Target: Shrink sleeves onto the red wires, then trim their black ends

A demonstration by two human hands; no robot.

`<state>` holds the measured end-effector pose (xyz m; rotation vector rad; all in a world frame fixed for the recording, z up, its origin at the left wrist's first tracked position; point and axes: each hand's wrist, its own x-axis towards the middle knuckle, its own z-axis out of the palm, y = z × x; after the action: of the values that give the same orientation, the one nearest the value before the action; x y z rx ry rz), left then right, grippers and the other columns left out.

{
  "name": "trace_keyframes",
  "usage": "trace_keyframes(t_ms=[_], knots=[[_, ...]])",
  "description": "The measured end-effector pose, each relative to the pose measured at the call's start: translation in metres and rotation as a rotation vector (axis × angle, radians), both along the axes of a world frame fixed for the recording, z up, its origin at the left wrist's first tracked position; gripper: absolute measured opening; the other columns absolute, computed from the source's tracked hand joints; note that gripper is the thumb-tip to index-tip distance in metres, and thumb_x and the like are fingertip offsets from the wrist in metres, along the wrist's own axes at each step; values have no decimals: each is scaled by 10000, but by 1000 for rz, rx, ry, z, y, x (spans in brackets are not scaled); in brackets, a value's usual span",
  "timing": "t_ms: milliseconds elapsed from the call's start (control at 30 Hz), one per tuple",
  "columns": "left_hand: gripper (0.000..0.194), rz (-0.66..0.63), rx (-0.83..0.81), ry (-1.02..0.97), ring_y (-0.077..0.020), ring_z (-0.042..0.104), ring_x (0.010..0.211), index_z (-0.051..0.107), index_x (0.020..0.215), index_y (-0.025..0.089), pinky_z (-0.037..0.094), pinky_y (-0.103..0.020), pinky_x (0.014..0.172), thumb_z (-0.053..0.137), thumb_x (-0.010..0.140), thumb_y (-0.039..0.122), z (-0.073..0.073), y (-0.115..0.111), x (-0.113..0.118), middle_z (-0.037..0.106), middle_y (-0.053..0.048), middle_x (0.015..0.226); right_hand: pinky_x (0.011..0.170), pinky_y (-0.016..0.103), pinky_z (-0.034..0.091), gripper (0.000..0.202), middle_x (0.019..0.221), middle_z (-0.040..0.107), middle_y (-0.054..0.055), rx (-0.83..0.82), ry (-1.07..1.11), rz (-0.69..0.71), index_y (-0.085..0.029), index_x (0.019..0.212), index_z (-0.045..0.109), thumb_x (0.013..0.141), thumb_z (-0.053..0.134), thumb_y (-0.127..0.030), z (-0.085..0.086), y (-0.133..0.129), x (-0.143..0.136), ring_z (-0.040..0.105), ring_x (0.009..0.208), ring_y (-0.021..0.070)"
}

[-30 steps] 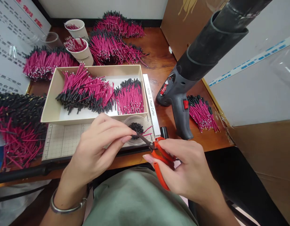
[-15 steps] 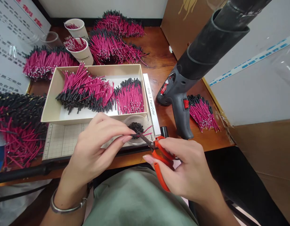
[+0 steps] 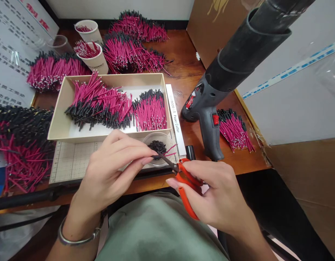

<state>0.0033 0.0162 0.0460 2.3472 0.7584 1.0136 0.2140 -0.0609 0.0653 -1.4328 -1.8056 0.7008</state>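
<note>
My left hand (image 3: 115, 166) is closed, thumb and forefinger pinching a thin wire whose black-sleeved end (image 3: 156, 157) meets the scissor blades. Orange-handled scissors (image 3: 187, 174) are in my right hand (image 3: 213, 188), their dark blades pointing left toward the left fingertips. Just beneath the blades stands a round clear plastic dish (image 3: 169, 139) holding small black cut pieces (image 3: 157, 146). A couple of pink wires stick out at the dish's right side. What exactly lies between the blades is too small to make out.
Behind the hands, a cream box (image 3: 107, 137) holds pink wires with black ends, resting on a paper cutter (image 3: 72, 159). A grey heat gun (image 3: 211, 108) stands at right, beside a wire bundle (image 3: 235, 130). Paper cups (image 3: 98, 63) and wire piles (image 3: 23, 156) line the back and left.
Both hands keep nearly the same place, with the scissors still at the wire's black end. Only a slight shift of the whole view shows.
</note>
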Motion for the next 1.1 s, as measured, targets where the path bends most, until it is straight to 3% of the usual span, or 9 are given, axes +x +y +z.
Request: trace_keyframes(t_ms=[667,1100], knots=[[218,5,-24,2,-157,635,831,671,1056,244,481,-354,767,639,982,42,2,-1,1,765,12,924,499,170,227,448,595,286,-77,12,-51,-31,-170,641,342,892,706,-243,-1,1,1,220,557,35],[214,-1,-27,1,-156,604,848,689,1070,241,482,-347,752,660,977,50,2,-1,-1,772,5,953,517,160,225,459,608,278,-77,3,6,7,-159,641,331,889,716,-192,0,1,0,222,568,30]])
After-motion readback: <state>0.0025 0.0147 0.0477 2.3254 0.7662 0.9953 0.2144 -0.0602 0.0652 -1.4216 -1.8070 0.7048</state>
